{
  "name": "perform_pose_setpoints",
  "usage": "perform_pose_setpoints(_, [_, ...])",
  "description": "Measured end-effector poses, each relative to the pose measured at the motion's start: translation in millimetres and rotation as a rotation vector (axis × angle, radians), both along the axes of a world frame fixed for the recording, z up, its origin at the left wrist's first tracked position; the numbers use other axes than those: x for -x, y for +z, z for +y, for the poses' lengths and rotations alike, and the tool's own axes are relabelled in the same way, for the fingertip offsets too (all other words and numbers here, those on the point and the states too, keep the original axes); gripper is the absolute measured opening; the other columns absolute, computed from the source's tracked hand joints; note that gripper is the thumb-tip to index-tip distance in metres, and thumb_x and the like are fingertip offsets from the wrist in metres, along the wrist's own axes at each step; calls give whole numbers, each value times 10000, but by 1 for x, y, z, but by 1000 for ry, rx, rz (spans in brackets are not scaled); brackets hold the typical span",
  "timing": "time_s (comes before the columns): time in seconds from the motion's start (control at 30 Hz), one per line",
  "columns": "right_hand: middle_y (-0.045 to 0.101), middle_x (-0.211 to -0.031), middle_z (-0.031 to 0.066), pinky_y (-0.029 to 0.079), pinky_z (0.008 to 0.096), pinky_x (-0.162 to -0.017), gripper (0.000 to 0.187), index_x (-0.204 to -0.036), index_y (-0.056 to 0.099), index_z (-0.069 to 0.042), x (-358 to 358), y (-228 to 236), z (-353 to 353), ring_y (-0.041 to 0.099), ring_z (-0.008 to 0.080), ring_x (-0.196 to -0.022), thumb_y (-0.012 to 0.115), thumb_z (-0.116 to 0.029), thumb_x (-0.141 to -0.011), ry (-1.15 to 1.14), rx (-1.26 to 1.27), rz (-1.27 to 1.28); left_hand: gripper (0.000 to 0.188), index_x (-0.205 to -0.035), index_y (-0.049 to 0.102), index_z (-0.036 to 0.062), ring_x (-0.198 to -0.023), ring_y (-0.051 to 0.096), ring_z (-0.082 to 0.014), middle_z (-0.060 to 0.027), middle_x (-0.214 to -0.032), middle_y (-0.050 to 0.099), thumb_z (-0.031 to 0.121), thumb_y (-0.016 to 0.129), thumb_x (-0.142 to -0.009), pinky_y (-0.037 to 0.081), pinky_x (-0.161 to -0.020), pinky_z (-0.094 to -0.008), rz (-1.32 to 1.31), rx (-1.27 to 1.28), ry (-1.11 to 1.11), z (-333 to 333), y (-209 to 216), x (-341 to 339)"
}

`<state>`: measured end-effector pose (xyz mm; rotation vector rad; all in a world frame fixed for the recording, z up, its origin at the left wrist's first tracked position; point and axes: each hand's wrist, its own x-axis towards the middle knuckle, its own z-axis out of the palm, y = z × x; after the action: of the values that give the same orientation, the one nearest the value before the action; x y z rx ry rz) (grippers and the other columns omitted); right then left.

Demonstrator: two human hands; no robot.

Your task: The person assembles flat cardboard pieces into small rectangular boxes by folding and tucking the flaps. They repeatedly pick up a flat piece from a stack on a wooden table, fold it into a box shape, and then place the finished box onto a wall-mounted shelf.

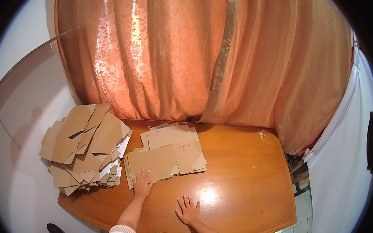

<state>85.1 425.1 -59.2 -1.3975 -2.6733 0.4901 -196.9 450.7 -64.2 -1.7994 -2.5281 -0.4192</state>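
My left hand [142, 184] rests with fingers spread on the near edge of a flat, folded cardboard piece [161, 161]. That piece lies on top of a small stack of flattened cardboard boxes [189, 154], one of which carries a printed mark. Flat on the bare tabletop, to the right and nearer to me, lies my right hand [188, 211], its fingers apart and nothing in it. A wooden table [238, 174] with a glossy surface bears it all.
A tall, uneven pile of flattened cardboard [84, 140] stands at the table's left end, by the white wall [23, 87]. Orange curtains [177, 57] hang along the far edge. White cloth [335, 175] hangs at the right, above a tiled floor [304, 211].
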Motion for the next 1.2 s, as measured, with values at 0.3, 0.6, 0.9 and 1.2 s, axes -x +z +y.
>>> perform_pose_setpoints(0.3, [235, -1509, 104, 138, 664, -1046, 615, -1438, 295, -253, 0, 2, 0, 222, 305, -1386, 405, -511, -890, -12, -34, 9, 739, -1332, 468, 152, -1254, 393, -296, -130, -1352, 441, 617, 577, -767, 297, -991, -537, 107, 61, -54, 13, 31, 5])
perform_pose_setpoints(0.6, [266, -1498, 96, 143, 659, -1049, 592, -1418, 340, -246, 4, 1, -1, 245, 294, -1379, 420, -495, -887, -44, -37, 23, 733, -1277, 512, 123, -1047, 577, -318, -202, -1226, 543, 653, 542, -773, 383, -960, -466, 245, 240, -242, 33, 42, 24])
perform_pose_setpoints(0.9, [299, -1484, 94, 164, 637, -1055, 574, -1402, 368, -234, 3, 5, -4, 260, 290, -1374, 441, -465, -882, -89, -24, 22, 811, -1409, 357, 136, -972, 607, -399, -339, -1269, 470, 648, 513, -801, 486, -842, -419, 264, 329, -404, 38, 42, 26])
perform_pose_setpoints(1.2, [327, -1471, 86, 170, 591, -1079, 547, -1386, 395, -226, 6, 10, -2, 276, 273, -1368, 447, -436, -884, -129, -25, 25, 715, -1411, 358, 124, -952, 609, -414, -348, -1227, 499, 585, 450, -872, 506, -791, -443, 328, 235, -435, 43, 16, 33])
